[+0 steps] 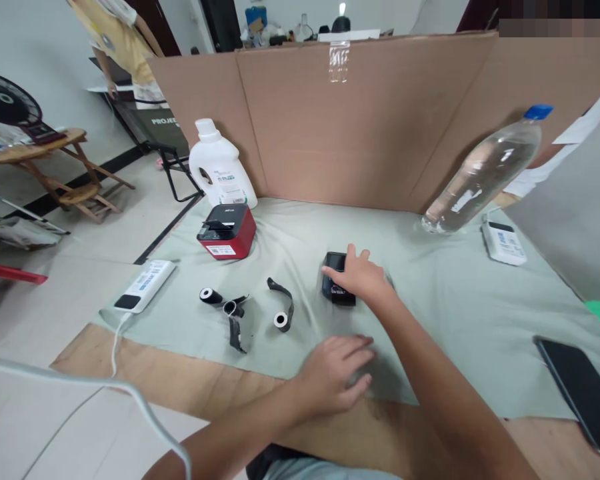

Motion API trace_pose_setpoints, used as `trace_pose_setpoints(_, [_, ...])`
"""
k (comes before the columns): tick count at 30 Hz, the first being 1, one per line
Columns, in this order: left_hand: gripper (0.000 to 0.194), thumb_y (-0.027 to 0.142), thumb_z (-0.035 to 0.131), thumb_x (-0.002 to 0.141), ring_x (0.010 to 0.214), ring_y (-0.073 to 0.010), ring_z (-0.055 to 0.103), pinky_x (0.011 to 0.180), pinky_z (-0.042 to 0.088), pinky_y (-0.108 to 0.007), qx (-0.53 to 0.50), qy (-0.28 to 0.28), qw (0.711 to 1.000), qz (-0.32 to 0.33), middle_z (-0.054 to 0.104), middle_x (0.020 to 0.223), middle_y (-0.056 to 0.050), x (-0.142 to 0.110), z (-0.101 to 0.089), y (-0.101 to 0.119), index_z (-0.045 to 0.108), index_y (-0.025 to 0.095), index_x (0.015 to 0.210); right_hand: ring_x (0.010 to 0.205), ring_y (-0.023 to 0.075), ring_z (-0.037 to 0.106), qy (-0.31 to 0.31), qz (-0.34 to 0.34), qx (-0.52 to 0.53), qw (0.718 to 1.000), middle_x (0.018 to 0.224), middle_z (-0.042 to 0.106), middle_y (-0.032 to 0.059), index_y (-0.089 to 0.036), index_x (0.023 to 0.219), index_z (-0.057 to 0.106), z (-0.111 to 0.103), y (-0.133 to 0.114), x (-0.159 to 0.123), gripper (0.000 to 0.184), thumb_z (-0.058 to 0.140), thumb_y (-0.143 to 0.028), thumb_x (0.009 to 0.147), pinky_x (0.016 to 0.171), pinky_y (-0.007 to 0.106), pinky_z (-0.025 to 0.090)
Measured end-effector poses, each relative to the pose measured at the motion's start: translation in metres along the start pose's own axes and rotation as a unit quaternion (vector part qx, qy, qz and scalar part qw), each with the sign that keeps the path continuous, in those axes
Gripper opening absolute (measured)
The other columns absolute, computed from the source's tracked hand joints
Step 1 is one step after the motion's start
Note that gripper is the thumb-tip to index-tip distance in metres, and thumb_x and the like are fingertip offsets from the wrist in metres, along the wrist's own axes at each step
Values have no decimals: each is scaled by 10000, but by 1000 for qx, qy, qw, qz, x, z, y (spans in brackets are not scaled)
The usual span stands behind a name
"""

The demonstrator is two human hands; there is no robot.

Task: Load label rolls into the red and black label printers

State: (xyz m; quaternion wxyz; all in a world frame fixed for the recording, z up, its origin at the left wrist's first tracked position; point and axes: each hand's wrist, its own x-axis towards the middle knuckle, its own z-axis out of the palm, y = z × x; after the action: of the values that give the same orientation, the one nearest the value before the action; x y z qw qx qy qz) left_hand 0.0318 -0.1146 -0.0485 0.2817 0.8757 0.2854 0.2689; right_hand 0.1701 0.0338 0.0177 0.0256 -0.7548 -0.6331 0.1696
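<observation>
My right hand (363, 275) reaches over a small black box-shaped device (341, 293) with light lettering on its front. Its thumb and fingers are spread across the top, and the palm covers the device's right side. Closer to me, my left hand (336, 373) hovers near the cloth's front edge, slightly blurred, fingers loosely bent and apart with nothing seen in them. To the left lie several small rolls with black strips partly unwound: one roll (281, 321) with a curled strip, another white-ended roll (210, 296), and a hollow black one (231, 309).
A red-and-black box (237, 233) stands before a white jug (223, 167). A large clear bottle (485, 173) leans against the cardboard screen (370, 133). White power banks lie left (147, 283) and right (503, 240). A phone (580, 393) lies front right; a white cable (130, 387) crosses front left.
</observation>
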Motion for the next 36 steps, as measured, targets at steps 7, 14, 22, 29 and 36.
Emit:
trace_pose_setpoints(7, [612,322,515,967,1521,-267,359,1253,313,-452,-199,273,874,-349,395,1633,-112,60,-17,-38,408,196,1556,1416,362,433,42,-166,192,966,1547,482,159,-172,1540,412,45,73,24,652,322,-513,992,1162,550,344])
trace_pose_setpoints(14, [560,321,476,974,1506,-245,389,1276,270,-415,-280,274,848,-357,455,1591,-75,71,-3,-44,507,166,1511,1304,253,495,120,-178,353,911,1325,496,129,-199,1607,330,79,79,17,712,313,-559,993,1209,457,325])
trace_pose_setpoints(22, [547,320,421,1008,1481,-239,433,1258,335,-469,-167,203,903,-340,449,1591,-77,51,-3,-22,473,167,1531,1224,254,519,132,-140,365,911,1232,508,95,-254,1620,314,86,87,-19,660,265,-552,1033,1171,494,357])
trace_pose_setpoints(29, [518,348,381,1034,1421,-234,510,1222,399,-433,-96,192,923,-318,540,1529,-78,56,-8,-36,508,182,1507,1268,270,561,157,-157,372,901,1338,617,150,-168,1575,406,82,91,-22,653,238,-531,1059,1149,497,390])
trace_pose_setpoints(36, [572,361,314,1046,1425,-256,492,1206,385,-473,-12,165,939,-301,515,1545,-129,48,-2,-46,414,116,1553,1353,303,565,163,-119,364,909,1468,585,176,-114,1557,427,86,92,-24,705,215,-563,1057,1158,547,398])
